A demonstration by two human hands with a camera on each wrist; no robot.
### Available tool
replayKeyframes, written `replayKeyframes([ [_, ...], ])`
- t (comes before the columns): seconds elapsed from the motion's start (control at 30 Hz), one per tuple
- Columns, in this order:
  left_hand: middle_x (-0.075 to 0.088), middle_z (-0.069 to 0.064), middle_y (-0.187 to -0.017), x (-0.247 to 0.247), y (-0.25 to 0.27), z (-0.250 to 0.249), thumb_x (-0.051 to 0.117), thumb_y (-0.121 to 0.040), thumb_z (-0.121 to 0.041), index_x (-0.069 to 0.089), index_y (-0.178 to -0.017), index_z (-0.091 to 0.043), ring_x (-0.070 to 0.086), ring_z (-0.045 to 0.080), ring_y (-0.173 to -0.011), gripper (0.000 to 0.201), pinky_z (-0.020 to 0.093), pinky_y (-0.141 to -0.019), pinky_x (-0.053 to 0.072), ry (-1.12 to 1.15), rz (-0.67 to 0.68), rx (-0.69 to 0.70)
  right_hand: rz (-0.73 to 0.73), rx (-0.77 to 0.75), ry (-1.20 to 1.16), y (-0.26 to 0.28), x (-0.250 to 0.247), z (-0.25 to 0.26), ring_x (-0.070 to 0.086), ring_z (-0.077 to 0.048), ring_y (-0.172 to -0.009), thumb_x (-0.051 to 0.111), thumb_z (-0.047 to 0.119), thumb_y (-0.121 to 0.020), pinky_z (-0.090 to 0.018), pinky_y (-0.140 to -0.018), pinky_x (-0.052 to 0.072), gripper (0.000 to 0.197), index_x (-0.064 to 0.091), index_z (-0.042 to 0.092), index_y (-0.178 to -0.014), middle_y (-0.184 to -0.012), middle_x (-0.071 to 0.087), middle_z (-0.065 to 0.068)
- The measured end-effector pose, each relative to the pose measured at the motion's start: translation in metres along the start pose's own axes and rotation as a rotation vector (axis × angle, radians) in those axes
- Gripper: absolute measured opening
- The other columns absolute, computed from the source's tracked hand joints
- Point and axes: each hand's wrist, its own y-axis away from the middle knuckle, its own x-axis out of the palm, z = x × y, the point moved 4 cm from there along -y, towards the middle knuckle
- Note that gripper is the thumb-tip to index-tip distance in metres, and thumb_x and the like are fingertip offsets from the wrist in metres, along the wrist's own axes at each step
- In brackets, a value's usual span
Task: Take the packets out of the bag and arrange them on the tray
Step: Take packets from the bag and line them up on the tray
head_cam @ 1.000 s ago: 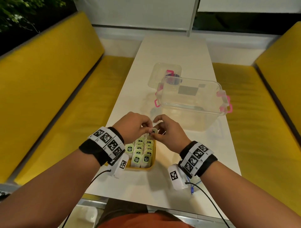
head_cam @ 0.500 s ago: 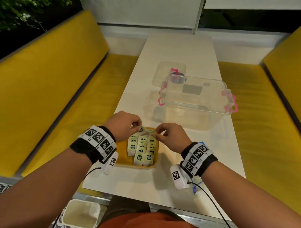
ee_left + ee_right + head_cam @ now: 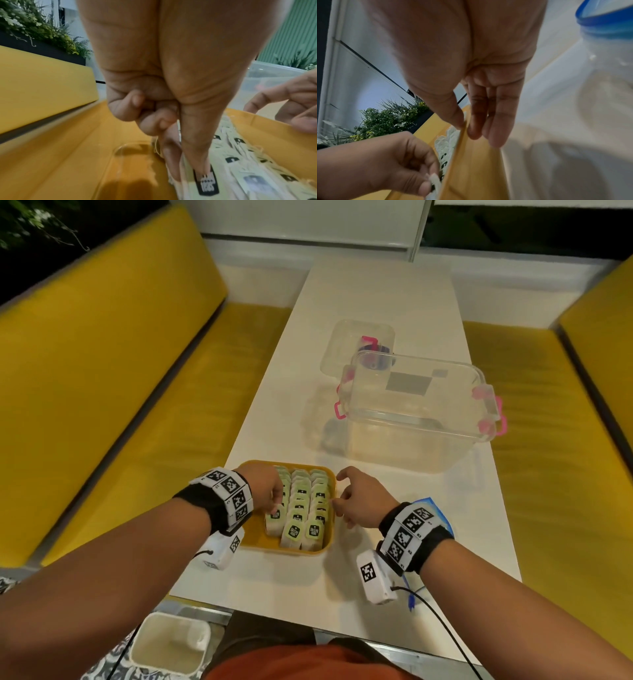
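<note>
A yellow tray (image 3: 255, 537) near the table's front edge holds three rows of white packets (image 3: 310, 508) with green and black labels. My left hand (image 3: 275, 508) reaches into the tray's left side, where thumb and fingers pinch the packet (image 3: 205, 185) at the near end of the left row. My right hand (image 3: 339, 491) is at the tray's right rim (image 3: 471, 169), thumb on the edge and straight fingers along the outer wall, holding nothing. The clear, blue-edged bag (image 3: 430, 506) lies on the table under my right wrist.
A clear plastic box (image 3: 418, 412) with pink latches stands beyond the tray on the right, its lid (image 3: 356, 344) lying behind it. Yellow benches (image 3: 102, 388) flank the narrow white table (image 3: 274, 577). A white bin (image 3: 171, 645) sits on the floor at the lower left.
My hands, together over the tray's far end, have parted. The left carried a packet to the near end of the left row. The right let go and moved to the right rim.
</note>
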Motion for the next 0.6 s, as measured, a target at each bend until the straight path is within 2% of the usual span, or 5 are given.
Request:
replayKeyframes([
  [0.1,0.070,-0.008,-0.090,0.000,-0.006,0.002,0.074,-0.079,-0.030,0.071,-0.081,-0.025,0.063,0.013,-0.085,0.007,0.025,-0.068,0.046,-0.004,-0.057,-0.017,0.027,-0.009,-0.035,0.001,0.003,0.000,0.071,-0.027,-0.065,0.061,0.017,-0.090,-0.039,-0.068,0.061,0.046,0.039,0.015,-0.130,-0.077,0.072,-0.005],
  [0.2,0.070,-0.004,-0.083,-0.001,-0.003,0.005,0.074,-0.079,-0.039,0.069,-0.077,-0.020,0.065,0.015,-0.079,0.019,0.026,-0.064,0.048,-0.023,-0.075,-0.076,0.037,-0.008,-0.061,0.001,0.003,0.000,0.072,-0.029,-0.070,0.061,0.017,-0.091,-0.041,-0.070,0.061,0.046,0.038,0.015,-0.131,-0.079,0.073,-0.007],
  [0.37,0.055,-0.010,-0.070,0.012,-0.003,0.004,0.075,-0.067,-0.061,0.053,-0.070,-0.025,0.059,0.015,-0.075,0.041,0.028,-0.069,0.050,-0.132,0.087,-0.111,0.054,-0.004,-0.094,0.000,0.004,0.000,0.072,-0.029,-0.071,0.061,0.016,-0.092,-0.042,-0.071,0.062,0.047,0.037,0.015,-0.133,-0.079,0.072,-0.008],
  [0.47,0.062,-0.006,-0.076,0.016,-0.009,0.003,0.075,-0.050,-0.072,0.057,-0.077,-0.024,0.063,0.018,-0.074,0.058,0.034,-0.073,0.055,-0.205,0.198,-0.123,0.063,-0.003,-0.110,0.000,0.004,0.000,0.072,-0.029,-0.071,0.060,0.016,-0.092,-0.042,-0.071,0.062,0.046,0.037,0.015,-0.132,-0.079,0.072,-0.009],
  [0.6,0.065,-0.003,-0.075,0.014,-0.009,-0.004,0.075,-0.052,-0.072,0.054,-0.075,-0.021,0.065,0.020,-0.072,0.060,0.034,-0.073,0.057,-0.239,0.218,-0.127,0.073,-0.002,-0.117,-0.002,0.003,-0.001,0.071,-0.029,-0.069,0.060,0.013,-0.092,-0.042,-0.069,0.062,0.046,0.038,0.015,-0.131,-0.078,0.071,-0.009],
])
